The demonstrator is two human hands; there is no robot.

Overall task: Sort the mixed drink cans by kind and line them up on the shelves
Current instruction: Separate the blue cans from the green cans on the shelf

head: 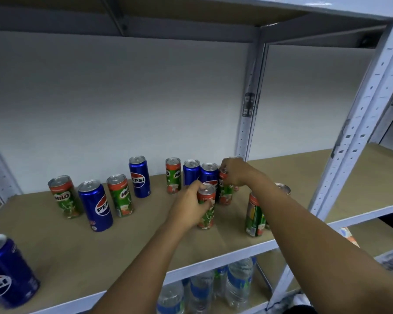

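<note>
Blue Pepsi cans and green Milo cans stand mixed on the brown shelf board (55, 250). My left hand (188, 205) grips a Milo can (206, 214) near the shelf's middle right. My right hand (235, 172) grips the top of another Milo can (225, 194) just behind it. Two Pepsi cans (191, 172) (209, 175) and a Milo can (173, 175) stand behind my hands. To the left stand a Milo can (66, 197), a Pepsi can (96, 205), a Milo can (120, 193) and a Pepsi can (139, 176). A Milo can (255, 218) stands under my right forearm.
One more Pepsi can (7, 273) stands at the front left edge. White metal uprights (359, 123) (247, 123) frame the bay, with an upper shelf overhead. Water bottles (238, 282) stand on the shelf below. The neighbouring shelf board (361, 177) lies to the right.
</note>
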